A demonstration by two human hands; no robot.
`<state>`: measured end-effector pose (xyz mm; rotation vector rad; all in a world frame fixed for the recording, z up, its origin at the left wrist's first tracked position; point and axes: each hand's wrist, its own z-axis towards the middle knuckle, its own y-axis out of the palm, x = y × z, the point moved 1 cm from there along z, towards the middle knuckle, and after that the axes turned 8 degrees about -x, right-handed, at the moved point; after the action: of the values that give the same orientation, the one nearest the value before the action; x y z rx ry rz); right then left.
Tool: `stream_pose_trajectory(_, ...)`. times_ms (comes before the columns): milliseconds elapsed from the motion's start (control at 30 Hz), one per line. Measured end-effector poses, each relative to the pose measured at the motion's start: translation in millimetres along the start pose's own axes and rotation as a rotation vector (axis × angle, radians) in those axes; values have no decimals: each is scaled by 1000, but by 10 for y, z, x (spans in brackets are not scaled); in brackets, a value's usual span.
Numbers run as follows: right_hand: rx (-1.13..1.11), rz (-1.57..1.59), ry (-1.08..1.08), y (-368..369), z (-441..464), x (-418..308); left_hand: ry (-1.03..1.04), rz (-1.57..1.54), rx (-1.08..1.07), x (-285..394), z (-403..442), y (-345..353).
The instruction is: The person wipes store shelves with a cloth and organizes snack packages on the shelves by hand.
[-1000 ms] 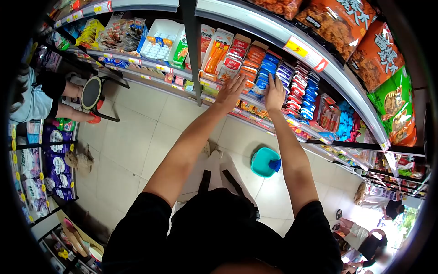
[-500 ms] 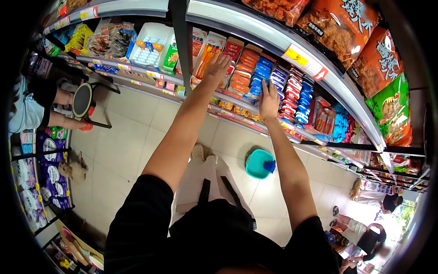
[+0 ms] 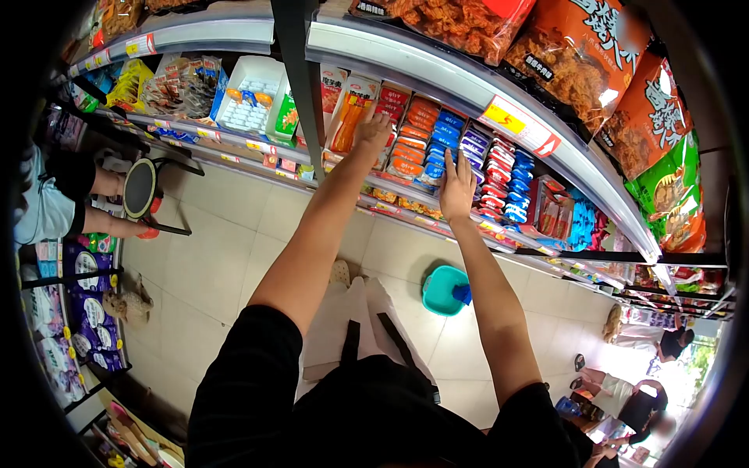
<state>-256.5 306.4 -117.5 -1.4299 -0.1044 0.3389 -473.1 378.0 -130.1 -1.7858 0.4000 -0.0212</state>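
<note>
My left hand [image 3: 374,134] lies over a column of red snack packets [image 3: 393,100], fingers stretched forward and holding nothing that I can make out. Just left of it is an orange-and-white packet [image 3: 348,125]. My right hand [image 3: 458,189] has its fingers extended at the front of the blue packets [image 3: 443,140] and purple packets [image 3: 473,143]; whether the fingertips touch them is unclear. Between my hands stand orange packets [image 3: 412,144]. Red-and-white packets [image 3: 496,171] sit right of my right hand.
Large orange snack bags [image 3: 573,66] lie on the shelf above, behind a price rail [image 3: 437,66]. A turquoise basin [image 3: 443,290] with a blue cloth stands on the floor. A round-seated stool [image 3: 140,189] is near a person at left; other people are at lower right.
My left hand has shifted slightly down over the red packets. My right hand has drawn back a little, down and left. The view has moved slightly.
</note>
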Motion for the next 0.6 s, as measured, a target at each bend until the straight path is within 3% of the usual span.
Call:
stream_pose_trajectory(100, 13, 12, -15, -6, -11, -2, -37, 181, 114, 108, 189, 255)
stream_pose_trajectory(333, 15, 13, -11, 14, -26, 1, 89, -199, -122, -13, 88, 29)
stream_pose_trajectory(600, -10, -3, -8, -1, -34, 13, 81, -190, -6, -12, 22, 98)
